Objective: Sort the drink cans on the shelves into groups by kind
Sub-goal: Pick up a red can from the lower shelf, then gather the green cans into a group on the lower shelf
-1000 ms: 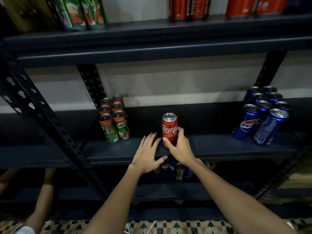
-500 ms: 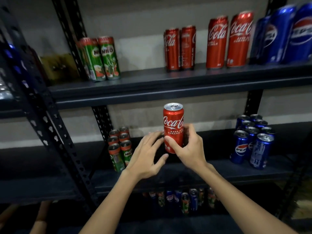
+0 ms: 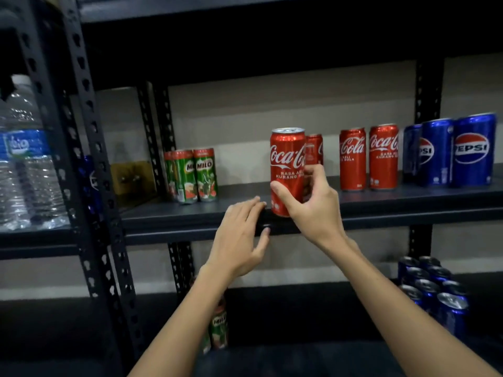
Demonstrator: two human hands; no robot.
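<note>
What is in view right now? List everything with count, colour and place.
Held Coca-Cola can: one, red, at upper shelf's front edge.
Coca-Cola cans: three, red, upper shelf, right of centre.
Pepsi cans: three, blue, upper shelf, far right.
Milo cans: at least two, green, upper shelf, left.
Lower Pepsi cans: several, blue, lower shelf, right.
Lower Milo can: green, lower shelf, partly hidden.
Water bottle: one, clear, far left.
Left hand: open, at shelf edge.
Right hand: fingers grip held can.

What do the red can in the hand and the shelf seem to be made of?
Red can: probably thin metal, glossy printed wall; its bare silvery top rim catches the light. Shelf: looks like dark painted metal with a matte finish; the uprights have punched holes, as steel racking does. Right hand grips the can.
</note>
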